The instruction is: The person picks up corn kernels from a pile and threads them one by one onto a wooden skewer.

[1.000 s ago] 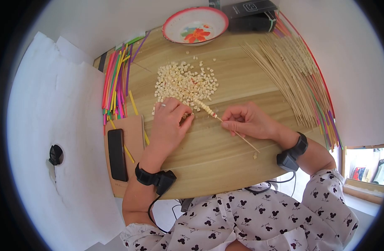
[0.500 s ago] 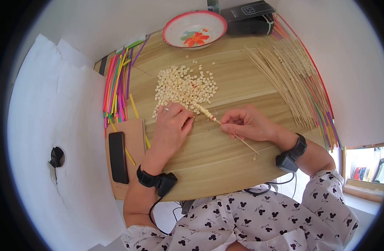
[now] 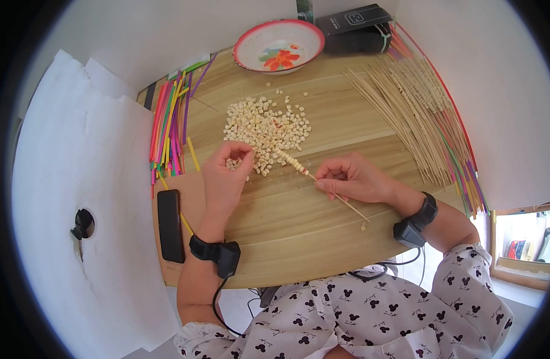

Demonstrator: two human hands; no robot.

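Observation:
My right hand (image 3: 355,178) pinches a thin wooden skewer (image 3: 350,206) between thumb and fingers. Its upper part carries a row of threaded pale kernels (image 3: 291,161), which look like corn, with a reddish one near the lower end. The threaded tip points up and left to the edge of a pile of loose kernels (image 3: 260,122) on the table. At the pile's lower left is my left hand (image 3: 224,179), thumb and forefinger pinched together. Whatever is between those fingertips is too small to make out.
Colored strips (image 3: 167,125) lie at the left, above a brown notebook (image 3: 194,200) and a black phone (image 3: 170,226). A red-rimmed bowl (image 3: 245,60) and a black box (image 3: 355,39) stand at the back. Bare skewers (image 3: 385,113) and kernel-threaded skewers (image 3: 421,84) lie at the right.
My left hand has shifted left and turned, from lying low over the pile's near edge to a raised pinch. The right hand and skewer have barely moved.

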